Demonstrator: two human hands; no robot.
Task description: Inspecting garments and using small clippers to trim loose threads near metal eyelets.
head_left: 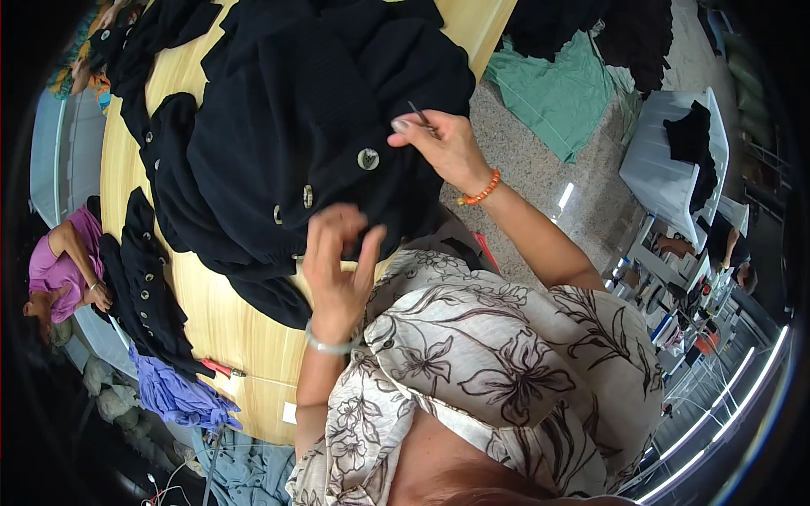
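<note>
A black knitted cardigan with ribbed edges lies bunched on the wooden table in front of me. Large pale-rimmed buttons show along it, among them one round button facing up. My right hand, with an orange bead bracelet, is closed in a pinch above the knit, right of that button. From its fingers sticks a slim dark metal tool, its exact kind too small to tell. My left hand, wearing a pale bangle, hovers at the cardigan's near edge, fingers apart and slightly blurred, holding nothing visible.
More black buttoned garments lie along the table's left side, near a red-handled tool. A person in purple works at the left. Green cloth lies over at the right, beside a white bin. Purple cloth hangs at the lower left.
</note>
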